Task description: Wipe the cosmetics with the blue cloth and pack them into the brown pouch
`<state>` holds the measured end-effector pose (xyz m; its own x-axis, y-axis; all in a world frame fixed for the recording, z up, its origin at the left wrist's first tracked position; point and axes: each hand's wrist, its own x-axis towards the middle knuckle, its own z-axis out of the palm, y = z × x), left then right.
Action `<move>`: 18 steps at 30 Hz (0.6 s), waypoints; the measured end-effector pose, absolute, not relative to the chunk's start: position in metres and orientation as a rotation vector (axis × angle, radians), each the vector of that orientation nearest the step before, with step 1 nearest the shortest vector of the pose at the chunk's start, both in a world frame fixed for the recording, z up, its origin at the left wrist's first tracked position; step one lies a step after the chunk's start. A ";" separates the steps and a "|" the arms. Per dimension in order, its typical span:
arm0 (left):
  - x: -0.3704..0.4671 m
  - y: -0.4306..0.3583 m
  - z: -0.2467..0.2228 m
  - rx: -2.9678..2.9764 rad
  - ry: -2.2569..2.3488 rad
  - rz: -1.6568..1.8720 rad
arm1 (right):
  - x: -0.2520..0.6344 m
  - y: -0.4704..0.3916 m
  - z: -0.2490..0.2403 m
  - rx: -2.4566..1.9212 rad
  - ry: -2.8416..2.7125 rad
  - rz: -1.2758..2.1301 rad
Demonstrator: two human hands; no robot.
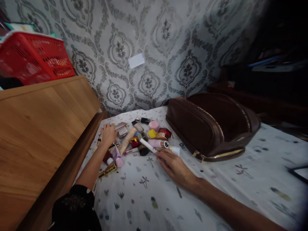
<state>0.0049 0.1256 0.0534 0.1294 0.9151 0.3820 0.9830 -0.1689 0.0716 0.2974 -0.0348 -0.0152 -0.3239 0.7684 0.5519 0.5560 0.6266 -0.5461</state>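
A pile of cosmetics lies on the white printed cloth, among them a beige tube [127, 140], a pink jar [154, 125], a yellow item [152, 133] and a gold tube [107, 170]. My left hand [109, 133] rests over the pile's left edge, its fingers bent down; what they hold, if anything, is hidden. At the pile's right front, my right hand [174, 165] has its fingertips on the lower end of a slim white tube [147, 145], which slants up to the left. To the right stands a brown bag [197, 128] with its gold zipper open.
A wooden panel [43, 128] borders the cloth on the left, with a red basket [36, 57] on top. Behind is a patterned wall [166, 48] with a white card [136, 61] on it. Dark furniture and a dark-framed object [300, 173] are at the right.
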 end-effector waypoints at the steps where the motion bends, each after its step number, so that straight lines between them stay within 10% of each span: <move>1: 0.011 0.122 0.053 -2.250 -1.839 -0.514 | 0.297 -0.035 -0.015 -1.040 -2.020 0.332; 18: 0.101 0.044 0.031 -2.799 -1.208 -0.431 | 0.306 -0.043 -0.010 -1.024 -1.842 0.261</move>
